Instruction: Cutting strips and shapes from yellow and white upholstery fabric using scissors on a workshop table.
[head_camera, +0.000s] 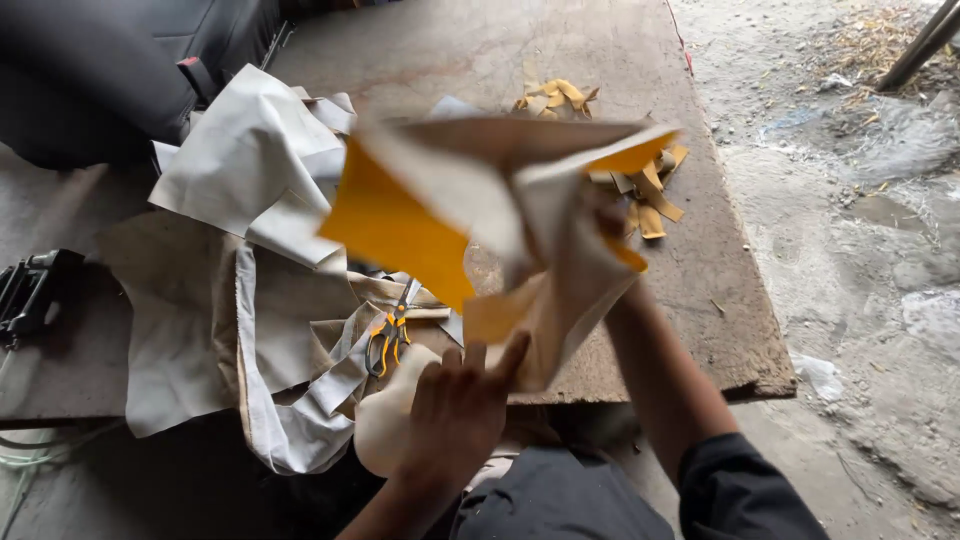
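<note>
Rough concrete floor right of frame, worn table (700, 330) centre: right hand (605, 215) pinches blurred yellow-and-cream sheet (470, 215) aloft mid-frame, left hand (460, 405) spread against its lower edge; risk: sheet slipping, or snagging the scissors (390, 335) just below-left.

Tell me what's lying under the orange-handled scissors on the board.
The scissors lie on a heap of pale cloth pieces spread over the wooden board. Their blade tips run under the raised yellow-backed sheet, so that end and the board beneath the cloth are hidden.
</note>
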